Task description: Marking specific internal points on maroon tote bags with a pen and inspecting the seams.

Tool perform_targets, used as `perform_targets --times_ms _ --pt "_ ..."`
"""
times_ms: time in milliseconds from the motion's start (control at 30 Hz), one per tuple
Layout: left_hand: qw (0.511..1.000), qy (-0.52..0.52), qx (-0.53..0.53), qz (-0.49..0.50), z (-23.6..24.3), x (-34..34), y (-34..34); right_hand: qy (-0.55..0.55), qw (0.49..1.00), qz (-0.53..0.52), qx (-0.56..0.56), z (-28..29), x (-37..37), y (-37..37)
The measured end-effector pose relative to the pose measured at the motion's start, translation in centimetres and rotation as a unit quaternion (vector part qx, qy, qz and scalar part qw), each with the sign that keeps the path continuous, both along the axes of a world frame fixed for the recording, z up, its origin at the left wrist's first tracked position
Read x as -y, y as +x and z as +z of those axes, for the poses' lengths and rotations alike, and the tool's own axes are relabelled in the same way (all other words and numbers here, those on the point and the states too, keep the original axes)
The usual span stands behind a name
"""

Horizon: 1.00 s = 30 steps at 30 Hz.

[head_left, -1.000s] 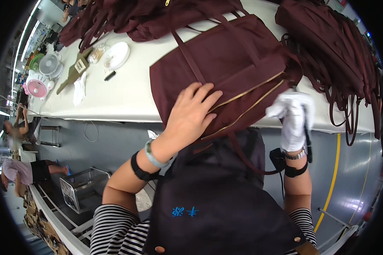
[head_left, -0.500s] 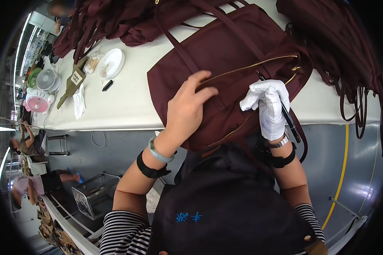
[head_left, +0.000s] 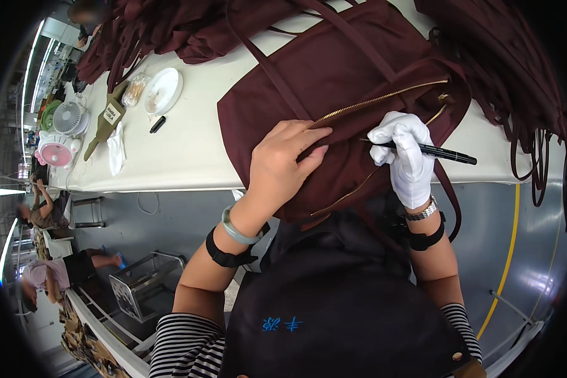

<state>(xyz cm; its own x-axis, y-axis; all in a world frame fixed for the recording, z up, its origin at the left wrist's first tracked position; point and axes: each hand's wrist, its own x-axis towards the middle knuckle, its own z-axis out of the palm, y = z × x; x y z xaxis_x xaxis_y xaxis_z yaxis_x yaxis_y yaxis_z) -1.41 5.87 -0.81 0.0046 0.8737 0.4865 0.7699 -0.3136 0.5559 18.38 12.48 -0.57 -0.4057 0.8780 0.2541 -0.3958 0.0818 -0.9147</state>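
Note:
A dark maroon handbag [head_left: 258, 107] lies on the table before me, its gold-zipped top open toward me. My left hand [head_left: 283, 160], bare, has its fingers hooked over the opening's edge and its thumb inside, pinching the fabric beside the gold zipper [head_left: 384, 99]. Over the opening, my white-gloved right hand [head_left: 409, 160] is closed round a black pen [head_left: 447, 154]. The pen lies nearly level, its tip pointing left into the bag and its back end sticking out to the right. What the tip touches cannot be made out.
More maroon bags [head_left: 195, 31] are heaped at the back left, others [head_left: 498, 69] at the right with straps hanging over the edge. Left on the table are a white plate [head_left: 172, 88], a black marker cap [head_left: 158, 125], a white glove [head_left: 116, 151] and two fans [head_left: 71, 118].
My right hand has turned the pen from steep to nearly level, its tip now toward the left. My left hand's fingers have closed on the edge of the bag's opening.

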Motion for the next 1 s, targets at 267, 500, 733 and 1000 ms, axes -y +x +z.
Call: perform_targets --times_ms 267,500,733,1000 --pt "0.999 -0.015 0.042 -0.015 0.0 -0.2 -0.4 -0.007 1.0 0.014 0.02 -0.1 0.3 -0.6" --pt "0.999 -0.023 0.04 -0.015 0.1 -0.2 -0.4 0.048 0.995 0.002 0.083 0.2 0.4 -0.5" --pt "0.999 -0.023 0.044 -0.016 0.2 -0.2 -0.4 0.012 0.998 -0.002 0.063 0.4 0.8 -1.0" --pt "0.996 -0.055 0.064 -0.041 1.0 -0.1 -1.2 0.171 0.98 -0.044 0.091 0.7 0.6 0.5"
